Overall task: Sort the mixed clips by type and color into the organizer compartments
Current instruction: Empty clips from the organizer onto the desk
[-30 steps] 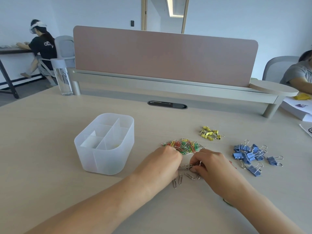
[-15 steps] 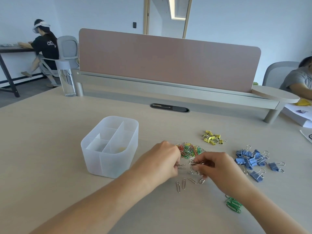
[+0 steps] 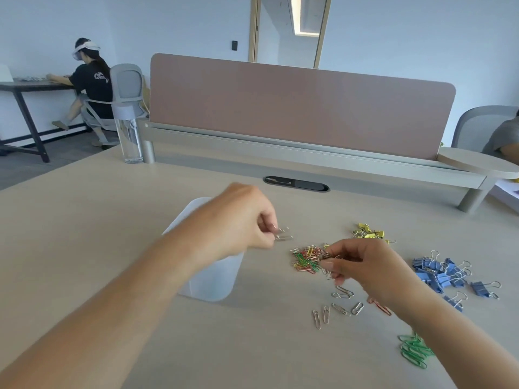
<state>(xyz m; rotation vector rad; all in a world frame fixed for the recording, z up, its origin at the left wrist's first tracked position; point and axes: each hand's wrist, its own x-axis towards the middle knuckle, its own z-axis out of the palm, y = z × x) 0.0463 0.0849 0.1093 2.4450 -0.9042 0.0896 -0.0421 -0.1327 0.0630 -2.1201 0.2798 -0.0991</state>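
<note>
Pinching silver clips [image 3: 283, 234], left hand [image 3: 236, 220] has risen over organizer [image 3: 213, 279].

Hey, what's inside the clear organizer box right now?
The organizer shows only its front wall and a bit of far rim. The left hand and forearm cover the opening, so its contents cannot be seen. The fingers pinch silver paper clips.

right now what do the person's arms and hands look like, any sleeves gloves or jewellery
The left hand and right hand are bare, with no gloves, and no rings, watch or bracelet show. The left forearm and right forearm are also uncovered, with no sleeve in view up to the frame edge. The right hand's visible fingernails look short and unpainted.
</note>
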